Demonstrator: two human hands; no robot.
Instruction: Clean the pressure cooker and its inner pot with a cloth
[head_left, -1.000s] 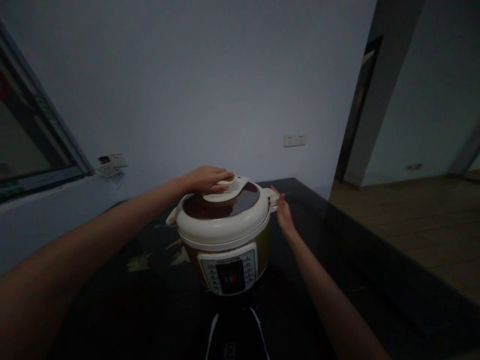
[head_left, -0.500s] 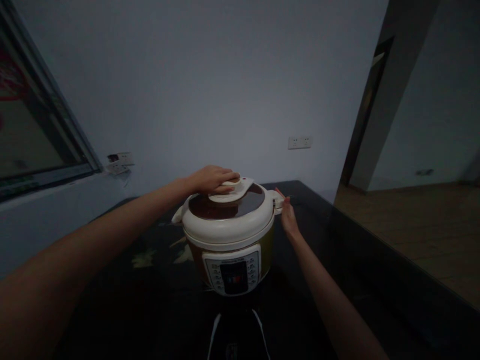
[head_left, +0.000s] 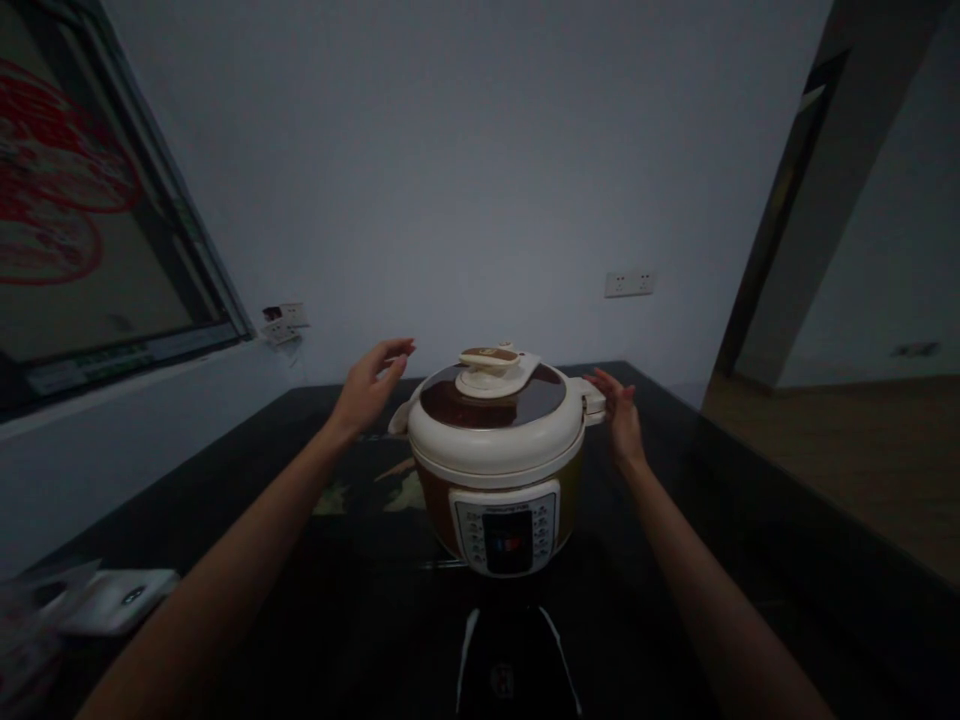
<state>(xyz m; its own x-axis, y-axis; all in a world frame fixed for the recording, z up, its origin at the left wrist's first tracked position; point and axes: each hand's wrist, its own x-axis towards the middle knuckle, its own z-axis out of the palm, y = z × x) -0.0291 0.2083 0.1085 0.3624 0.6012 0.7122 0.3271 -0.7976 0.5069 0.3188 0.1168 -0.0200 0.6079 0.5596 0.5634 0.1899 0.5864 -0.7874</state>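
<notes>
A white electric pressure cooker (head_left: pixel 499 450) stands upright on the dark table, its control panel (head_left: pixel 507 535) facing me. The lid (head_left: pixel 480 436) sits on top, with a brown centre and a raised lid handle (head_left: pixel 490 360). To the left of the cooker, my left hand (head_left: pixel 373 382) is raised in the air with its fingers apart and nothing in them. My right hand (head_left: pixel 621 418) is at the right side handle (head_left: pixel 591 397), fingers partly extended beside it. Whether those fingers touch the handle I cannot tell.
The dark glossy table (head_left: pixel 315 590) meets the wall behind. A white device (head_left: pixel 116 600) lies at the left edge, beside a blurred plastic bag. Wall sockets (head_left: pixel 630 284) are at the back, a loose socket (head_left: pixel 281 330) hangs near the window, and wooden floor (head_left: pixel 825 450) lies right.
My left hand has let go of the lid handle and moved left, off the cooker. My right hand's fingers have loosened at the side handle. The view has swung a little left.
</notes>
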